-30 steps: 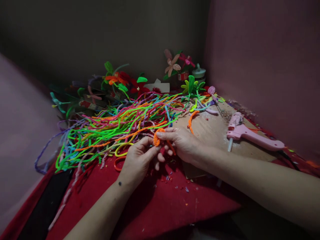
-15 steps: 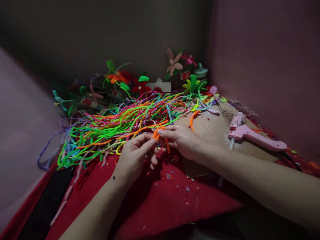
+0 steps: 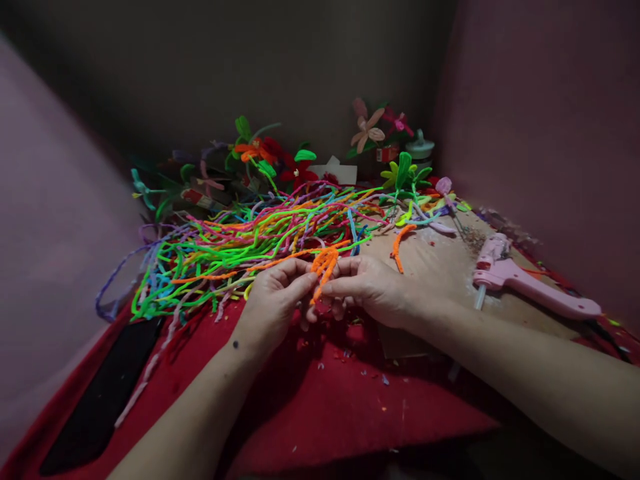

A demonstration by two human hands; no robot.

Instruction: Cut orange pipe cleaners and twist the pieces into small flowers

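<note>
Between my two hands is an orange pipe cleaner [image 3: 325,265], bent into narrow loops standing side by side. My left hand [image 3: 277,293] pinches its left edge with thumb and fingers. On the other side, my right hand [image 3: 367,287] grips the lower right part of it, thumb nearest to me. Just beyond my fingers spreads a heap of loose pipe cleaners [image 3: 240,243] in green, orange, pink and other colours. A separate short orange piece [image 3: 397,248] lies curved on the brown board [image 3: 430,267], right of the heap.
A pink glue gun [image 3: 530,283] rests on the board at the right. Fuzzy flowers [image 3: 367,130] and a lidded jar [image 3: 420,147] stand at the back. A black flat object [image 3: 105,393] lies at the left on the red cloth [image 3: 360,427], which is sprinkled with scraps.
The orange pipe cleaner has turned in my fingers, and its loops now stand up and show more openly. My right thumb has moved lower on it. The whole view has shifted slightly.
</note>
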